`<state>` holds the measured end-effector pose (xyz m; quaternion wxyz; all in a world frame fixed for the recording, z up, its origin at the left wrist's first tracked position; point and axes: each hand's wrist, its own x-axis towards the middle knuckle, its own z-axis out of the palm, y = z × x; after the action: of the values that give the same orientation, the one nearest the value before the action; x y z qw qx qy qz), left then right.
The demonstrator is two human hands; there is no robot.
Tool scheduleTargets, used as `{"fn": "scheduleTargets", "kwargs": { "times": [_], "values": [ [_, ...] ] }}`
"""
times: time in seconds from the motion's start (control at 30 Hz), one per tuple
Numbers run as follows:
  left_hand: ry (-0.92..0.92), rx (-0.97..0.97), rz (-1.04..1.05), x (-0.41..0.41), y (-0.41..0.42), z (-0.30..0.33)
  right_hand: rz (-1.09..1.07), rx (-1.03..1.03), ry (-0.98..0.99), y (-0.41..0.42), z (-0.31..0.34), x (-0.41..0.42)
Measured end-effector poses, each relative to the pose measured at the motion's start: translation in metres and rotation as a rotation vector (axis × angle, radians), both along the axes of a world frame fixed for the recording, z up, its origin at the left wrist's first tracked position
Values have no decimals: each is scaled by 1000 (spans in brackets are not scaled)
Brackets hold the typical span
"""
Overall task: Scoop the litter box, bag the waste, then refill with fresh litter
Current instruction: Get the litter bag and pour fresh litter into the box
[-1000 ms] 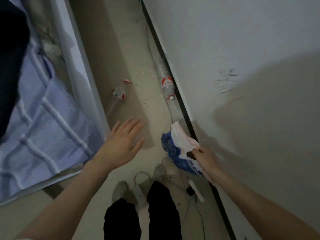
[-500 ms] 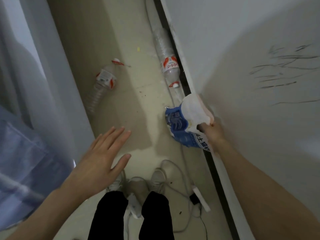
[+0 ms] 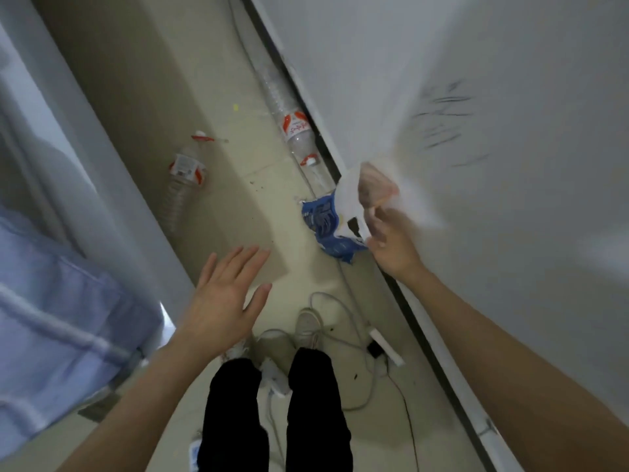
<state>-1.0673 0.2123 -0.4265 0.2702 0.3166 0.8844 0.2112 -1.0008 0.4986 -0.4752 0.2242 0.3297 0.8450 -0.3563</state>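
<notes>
Now the bag (image 3: 335, 226) sits higher than before, blurred, gripped by the right hand (image 3: 391, 243). The left hand (image 3: 223, 301) stays spread, holding nothing.

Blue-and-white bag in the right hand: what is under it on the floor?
Under the blue-and-white bag lie beige floor and a thin cable along the wall. The bag covers the floor directly beneath; its contents are not visible. The right hand grips its blurred edge.
</notes>
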Motion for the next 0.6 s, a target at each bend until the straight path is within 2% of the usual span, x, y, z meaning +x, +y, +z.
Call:
{"fn": "scheduleTargets", "kwargs": {
  "times": [0.07, 0.13, 0.27, 0.47, 0.6],
  "values": [
    [-8, 31, 7, 5, 4, 34, 89, 14, 64, -20, 46, 18],
    [-18, 46, -15, 12, 3, 69, 116, 111, 87, -45, 97, 38],
    [-53, 90, -103, 32, -13, 135, 76, 289, -24, -101, 182, 85],
    [-68, 82, -383, 63, -55, 219, -182, 322, -80, -187, 292, 176],
    [33, 72, -663, 83, -36, 252, -378, 444, -93, -210, 332, 249]
  ]
}}
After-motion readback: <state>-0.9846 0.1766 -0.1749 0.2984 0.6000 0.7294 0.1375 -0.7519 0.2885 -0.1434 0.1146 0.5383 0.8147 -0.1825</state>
